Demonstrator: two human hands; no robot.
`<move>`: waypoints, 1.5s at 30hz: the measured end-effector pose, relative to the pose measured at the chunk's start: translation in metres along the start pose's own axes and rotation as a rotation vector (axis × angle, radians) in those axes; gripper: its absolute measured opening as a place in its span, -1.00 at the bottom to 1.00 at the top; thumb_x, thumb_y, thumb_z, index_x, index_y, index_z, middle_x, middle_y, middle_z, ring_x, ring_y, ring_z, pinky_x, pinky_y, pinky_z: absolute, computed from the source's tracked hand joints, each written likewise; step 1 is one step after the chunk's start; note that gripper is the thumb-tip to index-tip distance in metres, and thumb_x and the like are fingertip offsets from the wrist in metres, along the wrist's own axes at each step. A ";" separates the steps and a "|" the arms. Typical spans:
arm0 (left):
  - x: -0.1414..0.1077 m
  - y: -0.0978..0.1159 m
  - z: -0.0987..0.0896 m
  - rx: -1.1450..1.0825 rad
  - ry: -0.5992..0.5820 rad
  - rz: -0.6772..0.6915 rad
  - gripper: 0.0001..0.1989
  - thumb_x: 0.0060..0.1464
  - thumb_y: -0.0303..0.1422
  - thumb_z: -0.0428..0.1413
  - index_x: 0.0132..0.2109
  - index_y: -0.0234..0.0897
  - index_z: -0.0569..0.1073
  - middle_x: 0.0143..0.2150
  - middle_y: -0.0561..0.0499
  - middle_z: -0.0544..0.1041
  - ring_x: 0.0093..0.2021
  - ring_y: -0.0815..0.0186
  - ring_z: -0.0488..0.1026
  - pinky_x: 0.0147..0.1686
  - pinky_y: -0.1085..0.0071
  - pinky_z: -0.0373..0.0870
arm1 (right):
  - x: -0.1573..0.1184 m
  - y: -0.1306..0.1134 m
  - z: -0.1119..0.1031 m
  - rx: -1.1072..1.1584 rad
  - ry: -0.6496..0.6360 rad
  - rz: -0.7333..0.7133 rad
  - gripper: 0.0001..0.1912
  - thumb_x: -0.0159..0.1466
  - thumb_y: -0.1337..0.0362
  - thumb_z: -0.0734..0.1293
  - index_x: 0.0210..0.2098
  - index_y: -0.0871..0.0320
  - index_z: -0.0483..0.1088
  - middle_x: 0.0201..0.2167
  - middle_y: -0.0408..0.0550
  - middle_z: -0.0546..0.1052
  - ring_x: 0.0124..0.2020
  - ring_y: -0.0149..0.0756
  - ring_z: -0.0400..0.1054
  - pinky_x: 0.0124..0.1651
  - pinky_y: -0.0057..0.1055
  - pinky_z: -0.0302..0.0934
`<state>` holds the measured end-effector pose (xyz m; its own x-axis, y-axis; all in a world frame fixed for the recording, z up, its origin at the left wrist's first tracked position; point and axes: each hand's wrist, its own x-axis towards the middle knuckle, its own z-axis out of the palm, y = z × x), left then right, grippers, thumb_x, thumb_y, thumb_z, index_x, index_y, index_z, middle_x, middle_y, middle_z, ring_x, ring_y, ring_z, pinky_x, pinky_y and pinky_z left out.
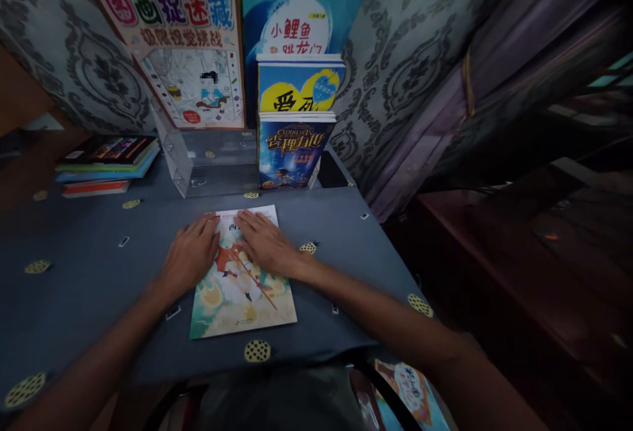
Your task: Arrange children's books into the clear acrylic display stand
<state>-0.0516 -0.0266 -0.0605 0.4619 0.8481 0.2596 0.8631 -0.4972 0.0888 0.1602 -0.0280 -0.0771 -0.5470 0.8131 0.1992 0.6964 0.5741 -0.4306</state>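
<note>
A book with a green, white and orange illustrated cover (247, 292) lies flat on the blue-grey tablecloth (99, 299). My left hand (194, 250) rests over its upper left edge, fingers extended and pointing away from me. Across the upper right part of the cover lies my right hand (264, 241), its fingers stretched out over part of the title. Neither hand grips anything. Behind the book, a clear stand (217, 177) bears upright books, among them a blue one (291, 161) in front and a large brown-bordered one (185, 42) at the left.
At the back left is a stack of books (111, 161). A dark flat object (332, 174) lies right of the stand. Another book (413, 395) sits below the table's front edge. Patterned wallpaper and a purple curtain (420, 114) rise behind; a dark red surface (484, 266) is at the right.
</note>
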 end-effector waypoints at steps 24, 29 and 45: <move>-0.045 0.071 -0.022 -0.302 -0.295 0.623 -0.62 0.36 -0.24 0.03 0.26 -0.01 0.45 0.38 -0.13 0.35 0.41 0.00 0.19 0.41 -0.21 -0.02 | -0.009 0.060 -0.009 0.177 0.078 -0.021 -0.56 0.48 0.35 0.12 0.28 0.09 0.35 0.40 -0.06 0.32 0.46 -0.26 0.08 0.49 -0.08 -0.07; -0.062 0.075 -0.027 -0.165 -0.287 0.661 -0.41 0.27 -0.46 0.09 0.38 0.06 0.30 0.40 -0.17 0.33 0.41 -0.04 0.22 0.37 -0.23 0.07 | -0.011 0.054 -0.010 0.182 0.098 0.002 -0.55 0.46 0.36 0.12 0.27 0.16 0.36 0.38 0.07 0.33 0.45 -0.19 0.11 0.47 0.03 -0.07; -0.037 0.064 -0.015 -0.151 -0.176 0.638 -0.54 0.33 -0.34 0.07 0.33 0.02 0.34 0.37 -0.14 0.37 0.38 0.00 0.26 0.36 -0.19 0.09 | 0.020 0.044 -0.026 -0.056 -0.002 0.016 -0.50 0.35 0.52 0.19 0.24 0.17 0.39 0.34 0.18 0.38 0.44 -0.13 0.14 0.48 0.11 -0.15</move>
<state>-0.0166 -0.0931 -0.0500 0.9088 0.3906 0.1466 0.3780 -0.9196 0.1067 0.1919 0.0158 -0.0688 -0.5365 0.8220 0.1911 0.7298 0.5656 -0.3841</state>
